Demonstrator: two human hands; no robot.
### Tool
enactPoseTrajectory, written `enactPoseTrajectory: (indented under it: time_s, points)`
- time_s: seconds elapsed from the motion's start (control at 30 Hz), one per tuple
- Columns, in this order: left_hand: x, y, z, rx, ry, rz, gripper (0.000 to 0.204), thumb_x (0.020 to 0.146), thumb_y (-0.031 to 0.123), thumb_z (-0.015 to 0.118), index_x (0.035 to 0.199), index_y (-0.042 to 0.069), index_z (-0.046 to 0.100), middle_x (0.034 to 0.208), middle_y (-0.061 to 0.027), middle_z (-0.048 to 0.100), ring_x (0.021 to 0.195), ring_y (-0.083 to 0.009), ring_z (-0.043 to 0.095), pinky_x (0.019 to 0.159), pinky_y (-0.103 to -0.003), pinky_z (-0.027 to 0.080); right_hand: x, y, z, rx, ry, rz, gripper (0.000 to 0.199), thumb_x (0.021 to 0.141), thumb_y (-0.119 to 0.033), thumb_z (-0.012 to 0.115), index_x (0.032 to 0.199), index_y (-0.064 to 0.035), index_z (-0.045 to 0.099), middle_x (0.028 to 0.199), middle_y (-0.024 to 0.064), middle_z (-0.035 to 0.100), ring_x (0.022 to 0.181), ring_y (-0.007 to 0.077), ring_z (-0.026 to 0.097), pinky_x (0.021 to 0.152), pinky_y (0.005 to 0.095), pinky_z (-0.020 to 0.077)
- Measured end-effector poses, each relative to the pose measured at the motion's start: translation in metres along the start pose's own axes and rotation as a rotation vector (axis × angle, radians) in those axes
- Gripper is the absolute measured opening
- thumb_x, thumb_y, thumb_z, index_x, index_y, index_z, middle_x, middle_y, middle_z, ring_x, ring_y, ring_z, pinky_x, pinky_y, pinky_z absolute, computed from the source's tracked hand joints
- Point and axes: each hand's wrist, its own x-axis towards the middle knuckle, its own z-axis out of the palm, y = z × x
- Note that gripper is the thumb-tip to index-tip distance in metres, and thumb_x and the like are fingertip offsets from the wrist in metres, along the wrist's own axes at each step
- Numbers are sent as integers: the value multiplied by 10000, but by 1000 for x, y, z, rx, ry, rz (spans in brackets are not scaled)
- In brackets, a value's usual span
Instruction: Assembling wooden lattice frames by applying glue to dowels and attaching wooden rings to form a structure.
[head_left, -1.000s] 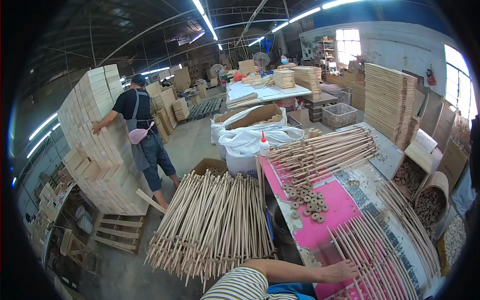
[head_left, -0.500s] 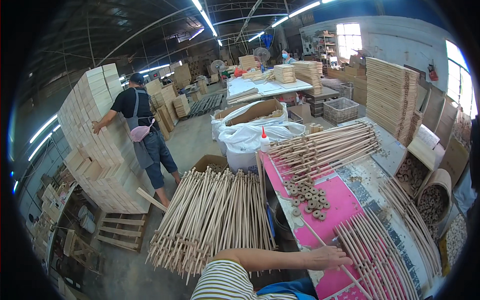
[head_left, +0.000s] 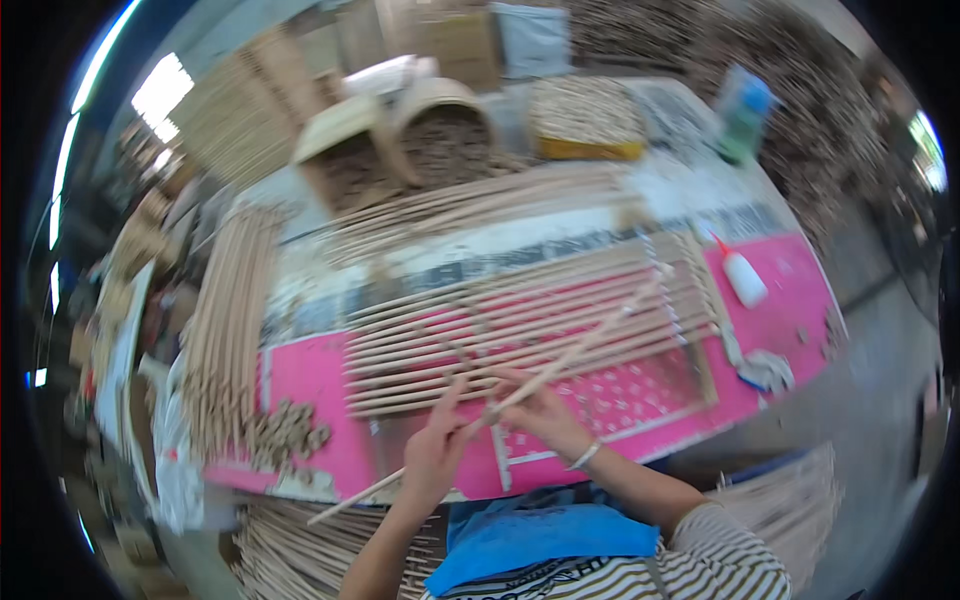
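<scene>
One wooden rod (head_left: 568, 357) held aslant

Both the left hand (head_left: 435, 455) and the right hand (head_left: 545, 412) were closed on it, their fingers blurred. It slanted across a row of rods (head_left: 400, 366) above the pink tabletop (head_left: 305, 383). Brown rings (head_left: 285, 436) lay heaped leftward; a red-tipped white bottle (head_left: 744, 279) was on the right.

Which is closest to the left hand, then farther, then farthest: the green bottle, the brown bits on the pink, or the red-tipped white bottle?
1. Brown bits: left of the left hand.
2. Red-tipped white bottle: right side, on the pink tabletop.
3. Green bottle: back right.
</scene>
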Motion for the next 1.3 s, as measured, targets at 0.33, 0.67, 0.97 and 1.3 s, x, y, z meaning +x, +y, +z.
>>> enactPoseTrajectory:
  time_s: [0.33, 0.67, 0.97, 1.3]
  points:
    - [10, 9, 33, -166, -245, -120, 575, 1010, 14, 602, 1563, 64, 453, 833, -24, 661, 713, -81, 557, 643, -231, 456, -37, -1, -26, 104, -33, 30, 286, 978, -134, 738, 1239, -23, 698, 1068, 45, 735, 992, 117, 690, 854, 268, 568]
    - [4, -19, 15, -307, -476, -364, 311, 1057, 97, 569, 1330, -25, 656, 814, -18, 641, 658, -64, 533, 601, -215, 436, -67, -52, -108, 89, 336, -2, 288, 961, -130, 750, 1217, -12, 693, 1065, 59, 726, 932, 120, 688, 788, 276, 569]
    - [16, -27, 13, -235, -555, -465, 219, 1048, 108, 608, 1184, -40, 694, 826, -25, 665, 682, -75, 572, 625, -224, 471, -84, -63, -141, 49, 485, -185, 254, 947, -169, 786, 1117, -10, 685, 899, 27, 701, 743, 67, 635, 667, 217, 508]
    - [20, -17, 42, -114, -399, -307, 177, 958, -27, 666, 1135, -29, 665, 915, -67, 707, 809, -109, 655, 730, -241, 524, -109, -62, -165, 115, 482, -180, 316, 945, -156, 783, 1207, -40, 647, 1012, 30, 691, 848, 78, 641, 737, 236, 529]
